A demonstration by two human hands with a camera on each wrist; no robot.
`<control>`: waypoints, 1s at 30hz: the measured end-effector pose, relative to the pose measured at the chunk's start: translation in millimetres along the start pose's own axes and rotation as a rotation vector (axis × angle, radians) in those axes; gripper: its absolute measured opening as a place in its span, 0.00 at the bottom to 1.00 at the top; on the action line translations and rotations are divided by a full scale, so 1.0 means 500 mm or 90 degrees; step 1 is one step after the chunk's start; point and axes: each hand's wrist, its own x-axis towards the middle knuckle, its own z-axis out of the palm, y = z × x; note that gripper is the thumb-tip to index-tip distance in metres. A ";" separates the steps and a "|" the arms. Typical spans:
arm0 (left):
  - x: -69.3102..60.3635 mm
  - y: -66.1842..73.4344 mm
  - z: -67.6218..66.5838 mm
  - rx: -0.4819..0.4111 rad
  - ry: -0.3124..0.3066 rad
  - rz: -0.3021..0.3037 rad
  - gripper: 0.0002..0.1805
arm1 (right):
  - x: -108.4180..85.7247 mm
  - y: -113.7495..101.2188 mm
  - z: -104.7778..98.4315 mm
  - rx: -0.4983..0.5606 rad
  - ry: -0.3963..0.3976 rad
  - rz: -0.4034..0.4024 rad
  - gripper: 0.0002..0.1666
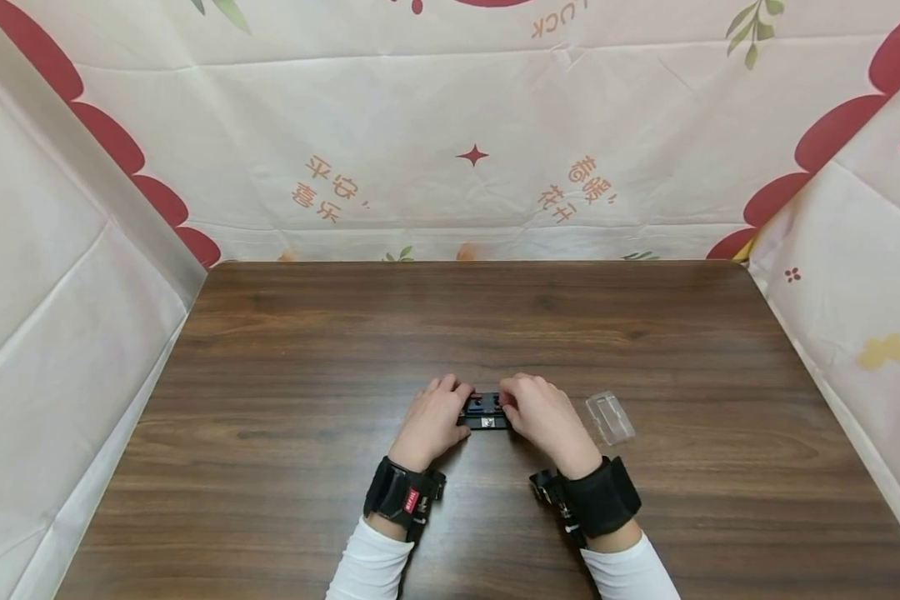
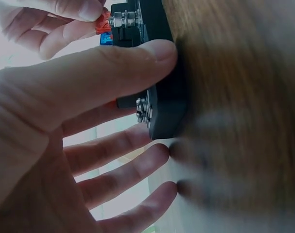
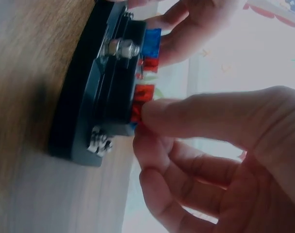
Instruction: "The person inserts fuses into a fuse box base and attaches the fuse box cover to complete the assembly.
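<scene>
A black fuse block [image 1: 486, 422] lies on the table between both hands. Metal terminal studs with nuts [image 3: 119, 49] stick up along its side, and red and blue blade fuses [image 3: 151, 43] sit in its top. My left hand [image 1: 430, 421] holds the block's left end, with the thumb [image 2: 159, 51] on the near side and some fingers reaching round the far side. At the right end, my right hand [image 1: 546, 419] pinches a red blade fuse [image 3: 137, 110] between thumb and index finger. How deep that fuse sits is hidden by the fingertips.
A clear plastic cover [image 1: 610, 418] lies on the wooden table [image 1: 345, 333], just right of the right hand. Printed white cloth [image 1: 472, 108] hangs behind the table and along both sides. Each wrist wears a black strap [image 1: 603, 497].
</scene>
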 end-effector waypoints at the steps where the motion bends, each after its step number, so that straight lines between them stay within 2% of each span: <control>1: 0.000 0.000 0.000 0.001 0.001 0.000 0.28 | 0.000 -0.003 0.001 -0.011 0.006 -0.004 0.15; 6: -0.003 -0.001 0.002 0.000 0.005 -0.002 0.28 | -0.003 -0.013 0.004 -0.045 0.034 -0.014 0.19; 12: -0.002 -0.001 0.001 -0.004 -0.003 -0.004 0.28 | -0.009 -0.013 0.005 -0.041 0.042 -0.014 0.18; 19: -0.002 -0.003 0.005 0.005 -0.012 0.004 0.29 | -0.018 0.003 -0.009 -0.034 0.005 -0.028 0.08; 21: -0.001 -0.003 0.004 0.001 -0.014 0.005 0.30 | -0.026 0.010 -0.017 -0.028 -0.004 -0.026 0.08; 25: 0.000 -0.004 0.002 -0.010 -0.021 0.002 0.31 | -0.045 0.031 -0.037 -0.014 -0.003 0.001 0.15; 30: 0.002 -0.006 0.000 -0.016 -0.030 -0.003 0.32 | -0.078 0.070 -0.068 -0.002 0.014 0.062 0.18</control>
